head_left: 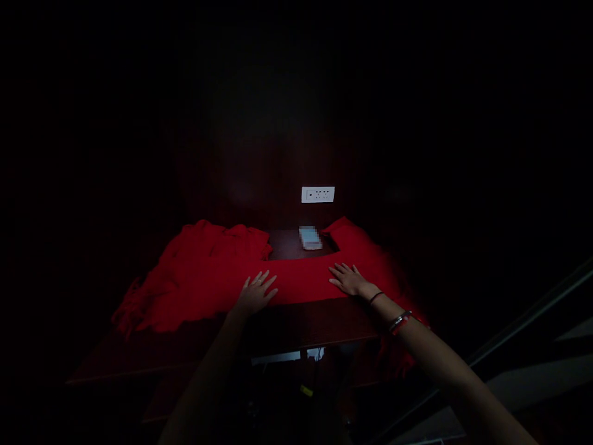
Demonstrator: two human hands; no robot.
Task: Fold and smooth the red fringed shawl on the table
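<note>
My two forearms reach forward from the bottom of the view, with a small yellow thing (306,390) low between them in the dark below the counter (306,324). A dark cord (376,297) circles my right wrist, and a bracelet (401,321) sits farther up that arm. The counter's bare front strip, dark reddish, runs just before my grips.

My left grip (254,298) lies palm down on the red cloth (299,278), fingers spread, a ring (258,282) on one of them. My right grip (349,282) rests well to the right of it on the same cloth, palm down too, its fingers fanned. Between them the cloth runs flat across the counter; at the left it is wrinkled and bunched, with a fringe (132,312) at its edge, and at the right it turns back.

Beyond the flat band, a pale blurred item (310,238) lies on bare counter between the cloth's two sides. Farthest, a white socket plate (317,194) shows on the dark wall (278,179).
</note>
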